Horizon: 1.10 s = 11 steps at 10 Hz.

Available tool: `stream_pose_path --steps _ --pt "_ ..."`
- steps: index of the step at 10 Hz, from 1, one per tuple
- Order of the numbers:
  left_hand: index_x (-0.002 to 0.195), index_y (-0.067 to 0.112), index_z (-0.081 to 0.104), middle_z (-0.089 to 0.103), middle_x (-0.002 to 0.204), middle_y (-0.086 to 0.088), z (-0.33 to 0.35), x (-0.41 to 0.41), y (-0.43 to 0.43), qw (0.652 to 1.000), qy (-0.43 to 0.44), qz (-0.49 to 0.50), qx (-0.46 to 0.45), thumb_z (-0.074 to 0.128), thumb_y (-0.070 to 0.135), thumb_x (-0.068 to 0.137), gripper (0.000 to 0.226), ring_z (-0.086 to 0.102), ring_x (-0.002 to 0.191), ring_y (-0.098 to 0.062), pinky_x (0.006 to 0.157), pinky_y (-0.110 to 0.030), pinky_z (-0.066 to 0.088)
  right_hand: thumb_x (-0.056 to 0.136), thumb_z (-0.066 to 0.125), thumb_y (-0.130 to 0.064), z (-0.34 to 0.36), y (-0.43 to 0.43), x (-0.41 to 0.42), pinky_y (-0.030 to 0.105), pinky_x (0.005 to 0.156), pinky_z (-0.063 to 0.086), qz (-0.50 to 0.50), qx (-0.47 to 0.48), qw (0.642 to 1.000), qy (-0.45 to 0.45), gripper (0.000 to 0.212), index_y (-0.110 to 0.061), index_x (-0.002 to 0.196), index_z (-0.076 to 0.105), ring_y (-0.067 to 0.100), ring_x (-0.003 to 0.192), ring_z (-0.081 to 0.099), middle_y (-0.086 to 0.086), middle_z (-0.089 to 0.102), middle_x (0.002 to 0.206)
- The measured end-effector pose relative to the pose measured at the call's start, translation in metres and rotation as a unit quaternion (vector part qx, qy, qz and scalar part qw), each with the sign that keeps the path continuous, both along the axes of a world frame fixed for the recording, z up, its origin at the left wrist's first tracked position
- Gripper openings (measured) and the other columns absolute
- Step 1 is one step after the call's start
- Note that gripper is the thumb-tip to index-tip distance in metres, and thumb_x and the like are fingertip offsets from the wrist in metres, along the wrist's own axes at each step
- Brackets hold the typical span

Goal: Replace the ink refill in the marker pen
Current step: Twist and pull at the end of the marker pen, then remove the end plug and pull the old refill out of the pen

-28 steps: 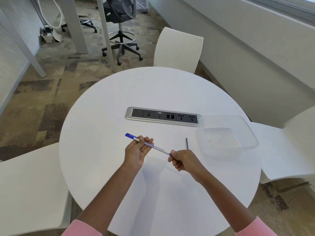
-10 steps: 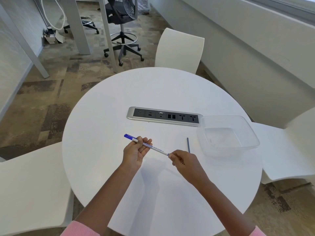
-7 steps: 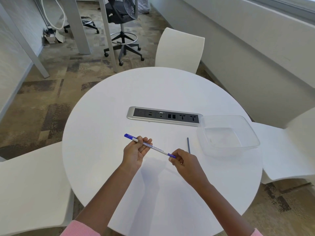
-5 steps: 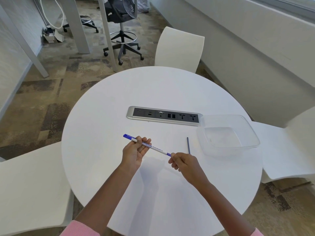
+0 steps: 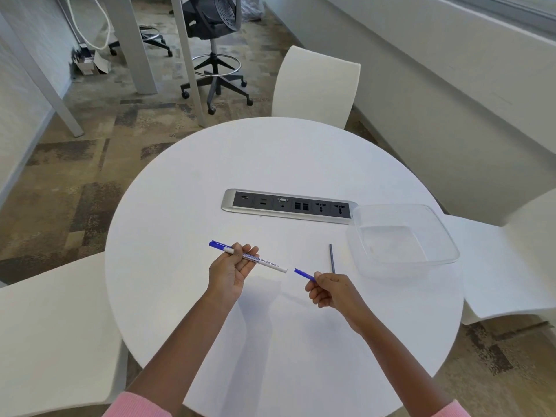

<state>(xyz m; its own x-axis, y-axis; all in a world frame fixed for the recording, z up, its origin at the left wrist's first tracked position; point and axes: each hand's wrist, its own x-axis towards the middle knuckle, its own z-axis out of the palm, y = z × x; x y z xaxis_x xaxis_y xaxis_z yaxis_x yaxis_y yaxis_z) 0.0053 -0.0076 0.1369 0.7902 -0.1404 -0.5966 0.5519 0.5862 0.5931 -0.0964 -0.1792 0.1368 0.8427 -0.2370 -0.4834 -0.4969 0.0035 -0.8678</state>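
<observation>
bright daylight | soft shadows toward viewer | sharp focus | wide-angle edge bending

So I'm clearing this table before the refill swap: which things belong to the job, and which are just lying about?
Job: marker pen, in left hand; blue end piece, in right hand; grey refill stick.
Lying about: clear container; socket panel; white chair.

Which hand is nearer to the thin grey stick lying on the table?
Right. The right hand, gripping a blue pen piece, is at the near end of the thin grey stick; the left hand, holding the white marker barrel, lies farther left.
</observation>
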Motion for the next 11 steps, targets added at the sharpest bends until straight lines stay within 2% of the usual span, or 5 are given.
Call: stream_pose_path --steps 4,7,9,10,11 --pt "0.076 0.002 0.051 0.056 0.081 -0.010 -0.007 0.003 0.003 1.000 0.019 0.014 -0.004 0.043 0.001 0.095 0.021 0.068 0.049 -0.015 0.049 -0.026 0.058 0.085 0.051 -0.010 -0.059 -0.018 0.003 0.021 0.052 0.034 -0.136 -0.266 0.954 0.022 0.017 -0.005 0.077 0.066 0.017 0.059 0.047 0.006 0.056 0.065" --pt "0.076 0.002 0.051 0.057 0.083 -0.011 -0.013 0.006 -0.001 0.999 0.034 0.010 -0.011 0.043 0.001 0.096 0.021 0.068 0.050 -0.015 0.049 -0.026 0.058 0.083 0.054 -0.003 -0.078 -0.014 0.002 0.028 0.065 0.039 -0.076 -0.387 0.919 0.024 0.015 -0.002 0.094 0.064 0.031 0.082 0.057 0.016 0.059 0.090" --pt "0.077 0.002 0.052 0.058 0.083 -0.011 -0.015 0.005 -0.003 0.999 0.042 -0.001 -0.009 0.043 0.001 0.096 0.021 0.069 0.051 -0.015 0.053 -0.027 0.059 0.082 0.059 -0.006 -0.078 -0.014 0.003 0.027 0.072 0.043 -0.065 -0.389 0.919 0.015 0.018 -0.006 0.099 0.063 0.026 0.090 0.060 0.014 0.060 0.097" --pt "0.079 0.001 0.053 0.059 0.084 -0.012 -0.017 0.003 -0.004 0.999 0.050 -0.012 -0.003 0.044 0.002 0.095 0.018 0.067 0.066 -0.021 0.068 -0.031 0.058 0.082 0.060 -0.007 -0.067 -0.009 0.008 0.025 0.071 0.041 -0.082 -0.349 0.933 -0.009 0.009 -0.009 0.089 0.066 0.022 0.078 0.060 0.012 0.061 0.090" --pt "0.081 0.000 0.053 0.060 0.085 -0.013 -0.018 0.001 -0.007 0.998 0.062 -0.031 0.000 0.045 0.003 0.095 0.016 0.062 0.076 -0.024 0.068 -0.035 0.058 0.085 0.057 -0.012 -0.046 -0.003 0.019 0.021 0.062 0.042 -0.068 -0.205 0.976 0.016 0.013 -0.014 0.075 0.065 0.011 0.061 0.053 0.000 0.059 0.070"
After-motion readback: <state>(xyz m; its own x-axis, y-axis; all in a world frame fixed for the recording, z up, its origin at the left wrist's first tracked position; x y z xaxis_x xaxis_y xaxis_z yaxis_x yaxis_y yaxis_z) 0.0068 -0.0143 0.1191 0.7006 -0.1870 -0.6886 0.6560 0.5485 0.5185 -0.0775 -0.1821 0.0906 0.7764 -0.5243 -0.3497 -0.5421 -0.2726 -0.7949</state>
